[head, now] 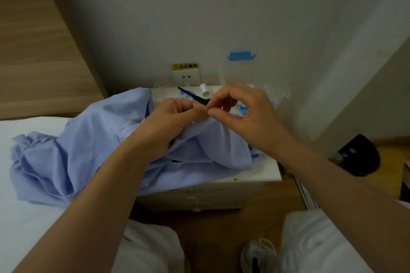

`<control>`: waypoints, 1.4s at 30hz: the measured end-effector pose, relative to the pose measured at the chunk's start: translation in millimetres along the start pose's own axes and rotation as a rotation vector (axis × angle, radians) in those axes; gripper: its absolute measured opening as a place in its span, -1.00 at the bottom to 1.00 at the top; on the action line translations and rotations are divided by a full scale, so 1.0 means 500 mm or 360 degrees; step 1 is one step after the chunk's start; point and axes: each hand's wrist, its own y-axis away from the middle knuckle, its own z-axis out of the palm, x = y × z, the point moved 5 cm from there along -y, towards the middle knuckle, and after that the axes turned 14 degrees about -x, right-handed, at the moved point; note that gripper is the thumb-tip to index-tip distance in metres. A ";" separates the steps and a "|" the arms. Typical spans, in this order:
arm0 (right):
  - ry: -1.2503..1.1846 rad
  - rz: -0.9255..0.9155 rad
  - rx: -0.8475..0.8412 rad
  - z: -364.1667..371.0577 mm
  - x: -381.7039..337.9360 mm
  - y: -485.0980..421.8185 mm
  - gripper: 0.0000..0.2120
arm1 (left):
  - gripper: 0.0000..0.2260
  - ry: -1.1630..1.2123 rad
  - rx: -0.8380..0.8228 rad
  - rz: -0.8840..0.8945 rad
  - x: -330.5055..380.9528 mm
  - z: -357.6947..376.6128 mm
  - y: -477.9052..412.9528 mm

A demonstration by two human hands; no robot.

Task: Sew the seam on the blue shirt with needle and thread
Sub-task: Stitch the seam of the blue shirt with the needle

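While the blue shirt lies long ways from the bed on the left to the little white table on the right, both hands hold up a fold in its middle; the left hand curls its fingers tight on the cloth; the right hand pinches thumb and first finger together on the fold's top; the needle is too small to see; black scissors and a white spool lie behind.
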 end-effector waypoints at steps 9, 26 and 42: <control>0.0291 -0.0353 -0.0007 0.028 -0.026 0.002 -0.88 | -0.73 -0.0175 0.0064 0.0018 -0.007 -0.002 -0.004; -0.0950 0.0553 -0.1821 0.100 -0.012 0.064 -0.86 | -0.75 0.0125 0.0550 0.0011 -0.026 -0.041 -0.014; -0.0225 0.0383 0.0195 0.020 0.044 0.012 -0.90 | -0.82 0.0287 0.0043 0.0179 0.022 0.022 -0.001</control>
